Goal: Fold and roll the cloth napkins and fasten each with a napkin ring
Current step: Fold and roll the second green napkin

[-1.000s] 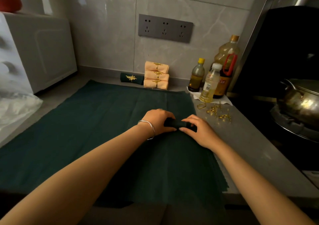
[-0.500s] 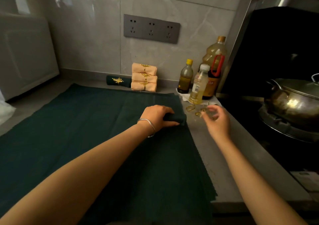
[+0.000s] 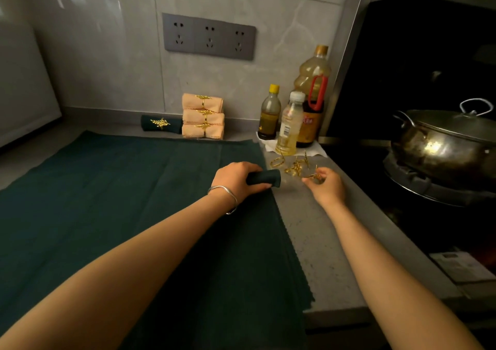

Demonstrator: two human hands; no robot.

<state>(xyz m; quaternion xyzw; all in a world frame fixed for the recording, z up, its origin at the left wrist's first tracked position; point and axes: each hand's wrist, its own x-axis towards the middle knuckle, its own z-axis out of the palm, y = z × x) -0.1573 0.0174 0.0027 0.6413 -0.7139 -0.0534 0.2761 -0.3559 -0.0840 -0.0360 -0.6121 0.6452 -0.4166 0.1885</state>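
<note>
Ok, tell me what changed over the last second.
The right hand let go of the rolled green napkin, moved right to the gold napkin rings and now pinches one. The left hand still grips the roll; the finished napkins by the wall stayed put.

Head view. The left hand (image 3: 236, 179) grips a rolled green napkin (image 3: 264, 178) on the green cloth stack (image 3: 107, 202). At its 3 o'clock, the right hand (image 3: 326, 186) pinches a gold napkin ring (image 3: 312, 175). Ringed rolls (image 3: 202, 116) lie at 11 o'clock and bottles (image 3: 291, 124) at 1 o'clock.
</note>
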